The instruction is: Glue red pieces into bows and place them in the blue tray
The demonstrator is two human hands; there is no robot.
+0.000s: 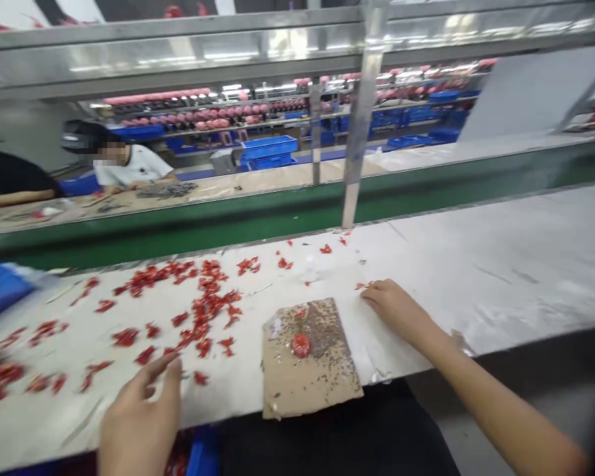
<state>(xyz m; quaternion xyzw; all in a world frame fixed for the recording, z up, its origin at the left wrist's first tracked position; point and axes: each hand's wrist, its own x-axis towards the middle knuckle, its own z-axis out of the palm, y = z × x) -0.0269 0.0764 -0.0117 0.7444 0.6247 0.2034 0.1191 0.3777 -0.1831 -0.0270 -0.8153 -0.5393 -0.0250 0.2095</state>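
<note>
My left hand [141, 413] hovers over the near edge of a white worktop [476, 277], thumb and fingers apart, holding nothing, just short of several scattered small red pieces [203, 311]. My right hand [394, 305] lies on the worktop with its fingers curled down near one small red piece [361, 285]; whether it grips that piece I cannot make out. Between the hands lies a brown cardboard pad [310, 377], speckled with dark marks, with a round red part [301, 344] on it.
A blue bin [0, 287] sits at the left edge. A metal post [359, 132] rises from the bench's far side beside a green conveyor belt [277, 211]. Beyond it a person in a white shirt [129, 165] sits at another bench, with shelves of pink items and blue crates behind.
</note>
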